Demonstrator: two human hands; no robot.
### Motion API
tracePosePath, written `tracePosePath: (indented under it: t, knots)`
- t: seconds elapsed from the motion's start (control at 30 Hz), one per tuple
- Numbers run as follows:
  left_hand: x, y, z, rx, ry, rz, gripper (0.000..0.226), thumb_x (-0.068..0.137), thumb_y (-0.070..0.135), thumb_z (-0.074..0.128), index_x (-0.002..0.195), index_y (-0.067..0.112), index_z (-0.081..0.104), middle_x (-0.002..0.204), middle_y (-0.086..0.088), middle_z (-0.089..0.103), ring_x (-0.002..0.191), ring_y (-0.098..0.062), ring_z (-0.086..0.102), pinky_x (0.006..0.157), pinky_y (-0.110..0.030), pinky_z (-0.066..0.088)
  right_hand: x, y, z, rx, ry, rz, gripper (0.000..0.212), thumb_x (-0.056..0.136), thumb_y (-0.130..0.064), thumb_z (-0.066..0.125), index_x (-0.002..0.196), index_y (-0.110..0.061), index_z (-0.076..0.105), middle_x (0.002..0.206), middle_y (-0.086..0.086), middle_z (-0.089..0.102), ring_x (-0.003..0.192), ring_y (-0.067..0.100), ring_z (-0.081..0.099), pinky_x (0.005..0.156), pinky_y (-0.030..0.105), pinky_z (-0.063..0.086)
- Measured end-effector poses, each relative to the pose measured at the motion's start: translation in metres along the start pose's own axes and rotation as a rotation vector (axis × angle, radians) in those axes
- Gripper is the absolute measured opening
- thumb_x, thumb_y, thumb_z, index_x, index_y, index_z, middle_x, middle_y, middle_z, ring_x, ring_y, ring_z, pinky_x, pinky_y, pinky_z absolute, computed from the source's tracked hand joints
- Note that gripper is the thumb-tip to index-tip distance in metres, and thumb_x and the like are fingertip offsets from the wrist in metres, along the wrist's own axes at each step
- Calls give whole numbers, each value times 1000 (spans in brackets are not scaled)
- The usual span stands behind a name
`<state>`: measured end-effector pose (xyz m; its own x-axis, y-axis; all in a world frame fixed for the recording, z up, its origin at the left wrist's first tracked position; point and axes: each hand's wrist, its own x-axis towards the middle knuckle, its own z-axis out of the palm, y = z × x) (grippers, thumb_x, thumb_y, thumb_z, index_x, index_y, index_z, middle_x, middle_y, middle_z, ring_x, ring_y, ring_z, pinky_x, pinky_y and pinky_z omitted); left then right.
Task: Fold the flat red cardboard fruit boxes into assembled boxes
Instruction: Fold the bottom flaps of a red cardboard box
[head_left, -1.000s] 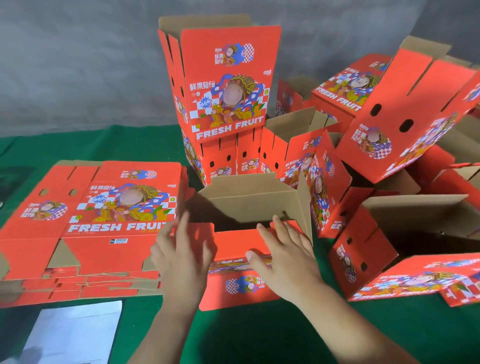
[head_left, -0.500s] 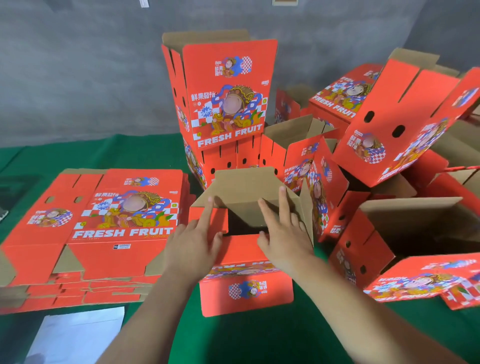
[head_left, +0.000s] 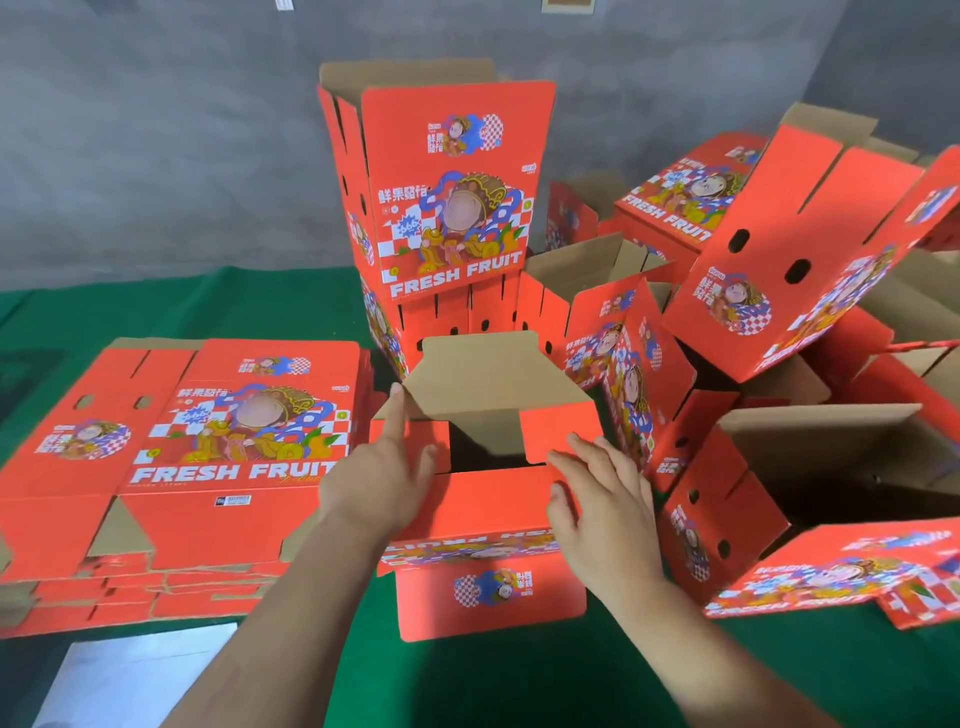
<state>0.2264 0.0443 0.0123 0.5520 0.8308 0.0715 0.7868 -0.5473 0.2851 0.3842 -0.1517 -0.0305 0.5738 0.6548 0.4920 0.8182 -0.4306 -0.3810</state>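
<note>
1. While both forearms reach in from the near edge, the box being folded (head_left: 488, 525) stands on the green table (head_left: 519, 686) straight ahead of the person, its printed front flap hanging toward them.
2. Nearest, left of that box, a pale sheet (head_left: 135, 675) lies at the table's near edge.
3. On the box's left side flap rests the left hand (head_left: 379, 478), fingers extended, the index finger touching the corner of the raised brown back flap (head_left: 488, 379); it grasps nothing.
4. Over the box's right side flap and front flap lies the right hand (head_left: 602, 499), fingers spread and straight, pressing flat, grasping nothing.
5. Just left of the box sits one stack of flat boxes (head_left: 182, 467), several layers deep, exact count unclear.
6. Close on its right, one open box (head_left: 779, 519) lies tipped on its side.
7. Behind the box, one tall box (head_left: 447, 197) stands on end upon another, with a heap of further folded boxes (head_left: 779, 260) right of it; I cannot count them.
8. Bare green cloth shows in front of the box and behind the flat stack, up to the grey wall (head_left: 156, 130).
</note>
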Motion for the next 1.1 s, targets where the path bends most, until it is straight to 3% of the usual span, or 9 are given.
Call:
tracePosePath:
  t: [0.1, 0.2, 0.33, 0.5, 0.63, 0.73, 0.9, 0.97, 1.1]
  knots:
    - [-5, -7, 0, -226, 34, -42, 76, 95, 80, 26, 162, 45, 12, 113, -14, 74, 108, -40, 69, 86, -43, 51, 11, 1, -5, 16, -7, 25, 35, 97, -45, 49, 110, -25, 75, 126, -8, 67, 122, 25, 51, 101, 47, 45]
    - [-14, -16, 7, -471, 97, -25, 70, 87, 90, 13, 132, 48, 48, 104, 4, 75, 105, -33, 69, 80, -39, 49, 30, -3, -9, 190, 5, 190, 43, 99, -54, 36, 108, -26, 66, 109, -8, 62, 104, 26, 45, 95, 48, 43]
    - [-26, -11, 23, -409, 291, 36, 68, 84, 89, 41, 123, 38, 63, 106, 4, 62, 101, -27, 61, 85, -41, 49, 47, -10, -7, 267, -145, 362, 81, 86, -79, 32, 152, -33, 41, 144, 2, 37, 132, 28, 30, 114, 45, 28]
    - [-29, -4, 41, -244, 138, -229, 118, 70, 84, 68, 162, 47, 4, 154, -19, 26, 136, -45, 38, 109, -58, 39, 46, -8, 8, -2, -359, 253, 102, 78, -71, 71, 157, -49, 11, 160, -7, -1, 139, 28, 21, 107, 49, 42]
    - [-20, -2, 39, -257, -33, -263, 120, 73, 81, 68, 154, 53, -15, 136, -12, 39, 119, -43, 59, 86, -53, 57, 54, -15, 12, -123, -338, 311, 106, 76, -70, 77, 154, -43, 11, 157, 0, 6, 128, 32, 34, 93, 46, 49]
    - [-20, 3, 37, -403, -17, -321, 124, 72, 76, 75, 156, 51, -13, 138, -17, 40, 124, -45, 56, 95, -55, 53, 60, -16, 11, -151, -349, 366, 108, 73, -71, 80, 153, -42, 13, 151, 2, 12, 127, 32, 35, 90, 45, 52]
    - [-14, -6, 25, -1147, -101, -474, 73, 76, 73, 71, 139, 42, 53, 134, -4, 64, 121, -27, 66, 110, -50, 50, 62, -5, 5, 12, -361, 499, 94, 78, -84, 59, 154, -48, 18, 152, 5, 19, 139, 34, 30, 108, 51, 42]
    - [-14, -5, 19, -1291, -160, -531, 49, 83, 68, 69, 124, 45, 57, 131, 0, 68, 114, -25, 69, 108, -50, 51, 61, 0, 0, 202, -305, 566, 80, 83, -85, 43, 153, -51, 25, 153, 8, 26, 144, 34, 26, 114, 52, 32]
    - [-21, -1, 6, -1390, -190, -529, 47, 78, 81, 58, 112, 48, 67, 123, -1, 74, 113, -26, 71, 103, -48, 54, 54, 2, -18, 389, -112, 609, 82, 88, -75, 42, 161, -42, 25, 154, 16, 33, 147, 37, 27, 120, 50, 25]
